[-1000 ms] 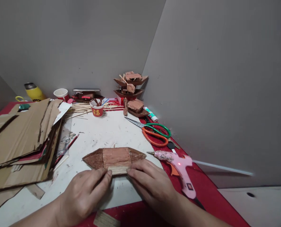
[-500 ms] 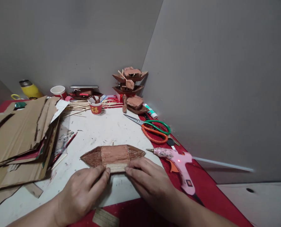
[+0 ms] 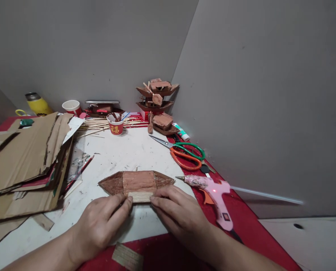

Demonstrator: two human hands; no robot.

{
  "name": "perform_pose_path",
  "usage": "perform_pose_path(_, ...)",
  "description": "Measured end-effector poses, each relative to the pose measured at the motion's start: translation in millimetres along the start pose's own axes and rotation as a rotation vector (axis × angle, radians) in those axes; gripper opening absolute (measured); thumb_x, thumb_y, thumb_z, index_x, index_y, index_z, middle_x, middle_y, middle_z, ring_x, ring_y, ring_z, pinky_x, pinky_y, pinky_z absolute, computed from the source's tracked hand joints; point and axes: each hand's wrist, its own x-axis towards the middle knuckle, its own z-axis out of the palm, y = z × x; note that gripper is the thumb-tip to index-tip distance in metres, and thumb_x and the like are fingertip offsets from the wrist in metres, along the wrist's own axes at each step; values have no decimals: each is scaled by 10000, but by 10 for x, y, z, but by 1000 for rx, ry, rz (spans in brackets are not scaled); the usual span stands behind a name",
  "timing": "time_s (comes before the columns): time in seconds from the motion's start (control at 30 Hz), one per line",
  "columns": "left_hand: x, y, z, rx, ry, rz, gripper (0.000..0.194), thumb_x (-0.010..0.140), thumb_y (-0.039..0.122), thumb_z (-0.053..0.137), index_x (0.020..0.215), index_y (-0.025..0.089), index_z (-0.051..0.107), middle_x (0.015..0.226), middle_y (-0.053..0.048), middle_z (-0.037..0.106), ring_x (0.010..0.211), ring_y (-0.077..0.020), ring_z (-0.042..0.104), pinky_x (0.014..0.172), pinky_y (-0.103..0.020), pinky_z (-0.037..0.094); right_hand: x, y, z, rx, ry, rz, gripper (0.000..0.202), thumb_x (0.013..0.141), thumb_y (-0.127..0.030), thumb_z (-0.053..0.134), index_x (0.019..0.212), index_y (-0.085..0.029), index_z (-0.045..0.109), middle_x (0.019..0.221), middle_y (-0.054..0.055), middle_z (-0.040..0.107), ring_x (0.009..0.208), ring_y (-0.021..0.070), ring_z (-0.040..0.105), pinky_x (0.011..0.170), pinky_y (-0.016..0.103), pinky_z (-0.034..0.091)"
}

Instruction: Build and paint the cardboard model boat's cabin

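Observation:
A brown-painted model boat [image 3: 139, 181] with pointed ends lies across the white work surface in front of me. Along its near side sits a pale, unpainted wood strip [image 3: 141, 197]. My left hand [image 3: 101, 222] pinches the strip's left end, fingertips also against the boat. At the strip's right end, my right hand [image 3: 179, 214] grips with thumb and fingers, close to the boat's right tip. Both hands are closed, and the strip spans between them. Another pale wood piece [image 3: 127, 256] lies on the red cloth by my left forearm.
To the right lie a pink hot glue gun [image 3: 217, 192] with a lit red light and scissors [image 3: 182, 148]. Cardboard sheets [image 3: 23, 154] are stacked at left. Behind stand a red paint cup [image 3: 116, 128], wooden sticks [image 3: 94, 124], finished model boats [image 3: 159, 101] and a yellow bottle [image 3: 38, 105].
The view has shifted slightly, so everything sits a little differently in frame. Both hands keep hold of the strip against the boat, with hardly any movement.

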Motion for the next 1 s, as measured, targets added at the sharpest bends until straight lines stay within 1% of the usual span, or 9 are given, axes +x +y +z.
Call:
perform_pose_path(0.37, 44, -1, -6, 29, 25, -13, 283, 897, 83, 425, 1101, 73, 621, 916, -140, 708, 786, -183, 675, 643, -263, 551, 18, -18, -12, 1, 3, 1, 204, 882, -62, 506, 1007, -175, 620, 889, 83, 665, 758, 178, 597, 634, 281, 502)
perform_pose_path(0.47, 8, -5, -7, 23, 31, 1, 292, 905, 87, 413, 1107, 68, 623, 935, -149, 705, 805, -192, 675, 657, -272, 547, 24, -26, -33, 12, 16, -17, 211, 881, -65, 511, 1028, -176, 614, 886, 84, 662, 763, 177, 593, 639, 284, 501)
perform_pose_path(0.57, -79, 9, -20, -3, 49, 7, 316, 936, 116, 374, 1129, 91, 623, 950, -143, 704, 842, -198, 670, 699, -286, 539, 36, -81, -77, 33, 30, -56, 236, 863, -42, 526, 1047, -167, 606, 908, 99, 664, 780, 183, 590, 653, 299, 501)
perform_pose_path(0.67, -160, 32, -46, -32, 36, -6, 320, 936, 122, 391, 1158, 133, 622, 952, -114, 706, 861, -186, 662, 749, -280, 528, 57, -192, -149, 68, -17, -73, 237, 855, -21, 517, 1021, -162, 611, 895, 96, 666, 774, 175, 592, 655, 293, 499)
perform_pose_path(0.77, -161, 41, -88, -71, 34, 59, 316, 921, 111, 410, 1145, 139, 631, 931, -95, 708, 823, -168, 655, 759, -258, 516, 27, -281, -256, 78, -72, -56, 210, 878, -43, 516, 1015, -166, 617, 869, 83, 666, 765, 162, 600, 654, 274, 505)
perform_pose_path(0.83, -118, 40, -127, -88, 41, 115, 323, 918, 108, 388, 1124, 121, 636, 908, -100, 705, 774, -165, 650, 725, -253, 511, -66, -282, -361, 81, -39, -30, 212, 881, -68, 548, 1060, -166, 605, 878, 84, 665, 786, 167, 615, 679, 278, 520)
perform_pose_path(0.9, -67, 35, -168, -84, 57, 146, 336, 916, 100, 360, 1110, 107, 635, 887, -109, 702, 743, -172, 641, 689, -261, 505, -216, -229, -486, 55, 62, 45, 255, 868, -83, 578, 1105, -175, 586, 922, 87, 667, 841, 184, 632, 731, 291, 534)
perform_pose_path(0.93, -46, 30, -187, -74, 67, 152, 339, 915, 100, 353, 1104, 106, 634, 878, -112, 700, 735, -178, 635, 675, -267, 501, -301, -191, -548, 12, 109, 123, 246, 866, -93, 583, 1094, -186, 594, 940, 85, 670, 869, 191, 639, 755, 293, 536)
perform_pose_path(1.0, -16, 26, -215, -60, 83, 174, 336, 915, 109, 347, 1096, 106, 630, 866, -117, 698, 717, -186, 623, 646, -280, 494, -457, -127, -650, -34, 172, 273, 141, 877, -142, 583, 994, -210, 622, 876, 59, 669, 808, 182, 644, 676, 253, 531)
